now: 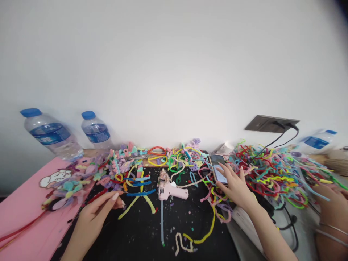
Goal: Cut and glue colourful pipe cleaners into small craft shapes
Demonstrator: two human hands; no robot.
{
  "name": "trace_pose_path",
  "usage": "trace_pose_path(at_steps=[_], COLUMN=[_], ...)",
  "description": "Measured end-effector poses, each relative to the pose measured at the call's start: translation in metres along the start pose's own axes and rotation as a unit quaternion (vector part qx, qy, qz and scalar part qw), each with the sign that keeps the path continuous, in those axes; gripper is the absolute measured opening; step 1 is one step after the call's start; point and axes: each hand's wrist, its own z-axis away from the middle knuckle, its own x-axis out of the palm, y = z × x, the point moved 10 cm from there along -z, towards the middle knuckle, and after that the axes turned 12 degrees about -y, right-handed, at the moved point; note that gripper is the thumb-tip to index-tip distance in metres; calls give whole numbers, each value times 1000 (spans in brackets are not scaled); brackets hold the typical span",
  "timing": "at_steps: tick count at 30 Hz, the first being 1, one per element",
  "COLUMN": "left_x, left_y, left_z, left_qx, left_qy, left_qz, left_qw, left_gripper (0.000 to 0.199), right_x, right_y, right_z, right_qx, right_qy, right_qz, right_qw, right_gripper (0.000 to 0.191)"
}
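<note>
My left hand point(99, 214) is over the left side of the black mat point(136, 239), thumb and fingers pinched together; whatever lies between them is too small to make out. Just right of it lie blue pipe-cleaner pieces point(141, 194) across yellow-green ones point(149, 203). My right hand point(233, 183), fingers spread, touches the screen of a phone point(217, 170) propped among the pipe cleaners. Between my hands a pink glue gun point(174, 191) lies on the mat, a glue stick point(162, 223) extending below it. A bent cream pipe cleaner point(183, 248) joins or touches a yellow one point(209, 232).
Water bottles point(51, 134) point(96, 130) stand at the back left. A tangled pipe-cleaner heap point(272, 174) covers the right, below a wall socket point(272, 123) with cables. Another person's hand point(330, 203) is at the far right. Fuzzy flowers point(72, 188) lie on pink board point(16, 214).
</note>
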Motion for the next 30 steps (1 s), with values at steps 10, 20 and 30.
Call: trace_pose_path(at_steps=[10, 20, 30], left_x=[1, 3, 1], left_y=[-2, -5, -4], left_z=[-2, -5, -4], left_qx=[0, 4, 0], left_qy=[-7, -13, -1], left_qz=[-3, -1, 4], left_qw=[1000, 1000, 1000], left_gripper=[38, 35, 36], right_x=[-13, -12, -7], right_y=[13, 26, 30], right_z=[17, 26, 18], right_qx=[27, 58, 62], right_qy=[16, 18, 19], right_qz=[-43, -65, -61], right_qw=[999, 996, 996], right_gripper=[57, 55, 51])
